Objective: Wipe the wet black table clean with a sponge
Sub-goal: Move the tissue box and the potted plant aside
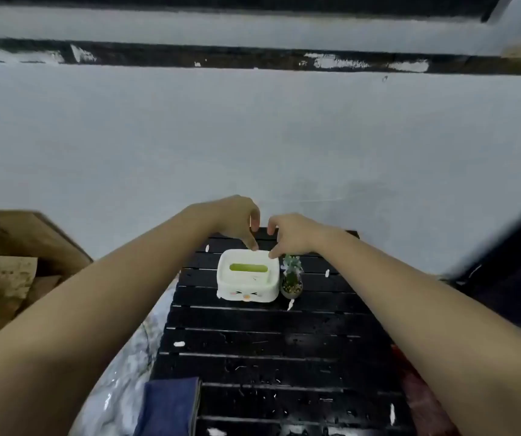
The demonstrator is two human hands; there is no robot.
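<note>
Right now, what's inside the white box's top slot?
Through the white box's top slot only a green strip shows. The lid covers everything else inside, so the contents are unknown.

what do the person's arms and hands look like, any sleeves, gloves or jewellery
Both forearms are bare along all that shows, with no sleeve edge in view. The left hand and right hand wear no gloves. No watch, bracelet or ring can be seen, though the picture is a little blurred.

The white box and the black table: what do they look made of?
White box: probably moulded plastic or silicone, matte, with rounded corners, a printed face and a green slot. Black table: slatted, maybe painted wood or metal, glossy with water droplets; which one is unclear.
</note>
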